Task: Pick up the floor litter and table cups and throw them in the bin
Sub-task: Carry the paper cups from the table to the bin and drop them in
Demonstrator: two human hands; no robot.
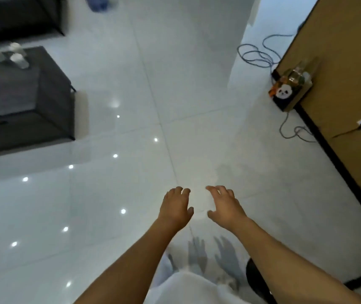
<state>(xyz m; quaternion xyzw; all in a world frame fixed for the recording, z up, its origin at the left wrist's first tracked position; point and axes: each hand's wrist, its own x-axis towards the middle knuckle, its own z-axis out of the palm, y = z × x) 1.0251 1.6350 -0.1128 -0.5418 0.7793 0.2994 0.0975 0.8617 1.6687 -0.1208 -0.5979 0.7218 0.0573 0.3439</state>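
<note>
Head view: both hands are held out over the white tiled floor, close together. The left hand and right hand have loosely curled fingers, and each grip is released, grasping nothing. Cups are seen, blurred, on the dark worktop far left. A panda box stands by the wall.

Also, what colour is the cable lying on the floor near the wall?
Blue, seen in the head view: the cable lies in loops.
</note>
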